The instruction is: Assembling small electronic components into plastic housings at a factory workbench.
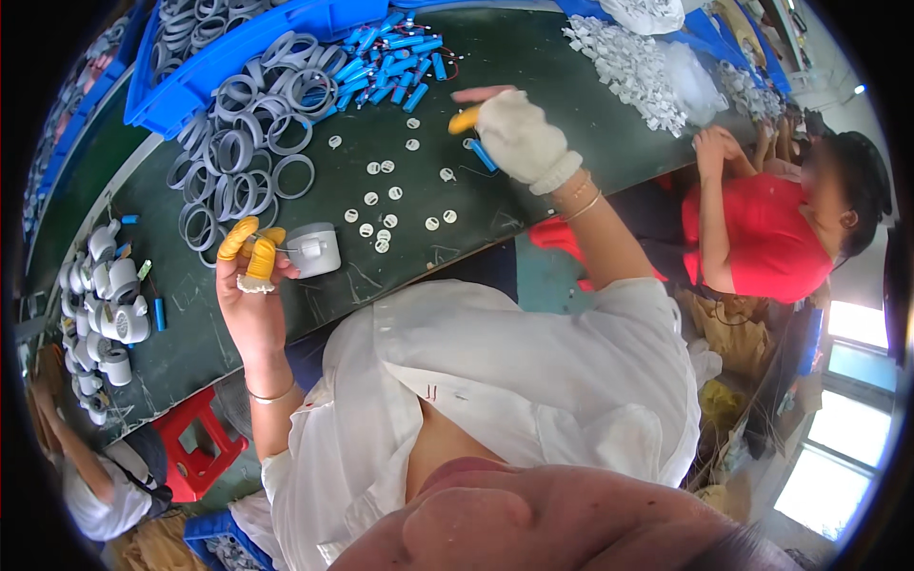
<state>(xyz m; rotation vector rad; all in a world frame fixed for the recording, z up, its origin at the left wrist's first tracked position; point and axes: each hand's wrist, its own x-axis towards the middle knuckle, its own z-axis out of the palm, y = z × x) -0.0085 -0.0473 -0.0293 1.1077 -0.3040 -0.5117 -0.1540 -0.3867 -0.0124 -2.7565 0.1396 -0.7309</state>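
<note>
My left hand (249, 266), with yellow finger covers, is closed at the left side of a white-grey plastic housing (316, 249) above the table's near edge. A thin wire or lead shows between the fingers and the housing. My right hand (526, 141) wears a white knit glove with a yellow tip on the thumb side; one bare finger stretches out to the left. From under its palm sticks a blue cylindrical battery (484, 155), which appears held by curled fingers that I cannot see. Small white round pieces (389, 221) lie scattered between my hands.
Grey rings (233, 152) pile up beside a blue bin (181, 105). More blue batteries (395, 62) heap at the far middle, white small parts (633, 71) at the far right. Assembled white housings (124, 324) stand at left. A person in red (762, 238) sits at right.
</note>
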